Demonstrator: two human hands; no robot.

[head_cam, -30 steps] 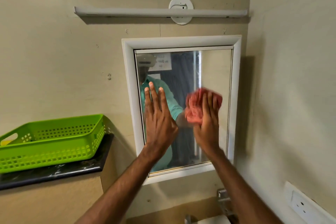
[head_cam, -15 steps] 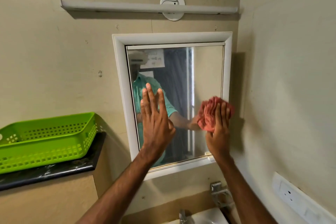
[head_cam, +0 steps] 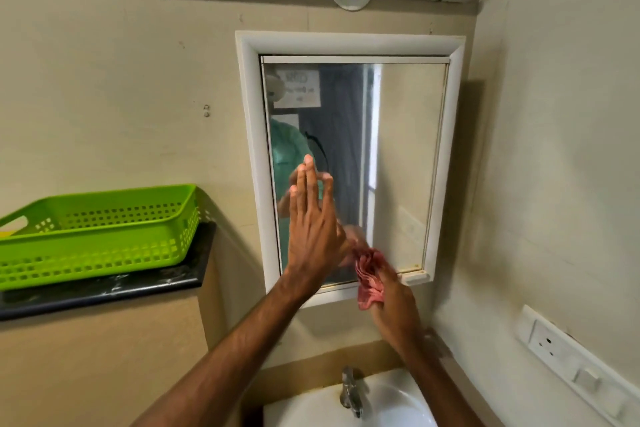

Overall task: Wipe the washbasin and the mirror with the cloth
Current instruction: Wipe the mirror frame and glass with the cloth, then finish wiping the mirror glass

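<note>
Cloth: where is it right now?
In the head view the pink cloth is bunched in the right hand, at the mirror's lower edge right of centre, just right of the open left hand and above the tap.

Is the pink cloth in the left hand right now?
No, the crumpled pink cloth is gripped by the right hand at the white-framed mirror's lower edge, while the left hand is open and flat.

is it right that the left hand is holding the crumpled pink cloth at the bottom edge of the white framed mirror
Not quite. The head view shows the right hand holding the crumpled pink cloth at the bottom edge of the white framed mirror; the left hand is open and flat, holding nothing.
</note>
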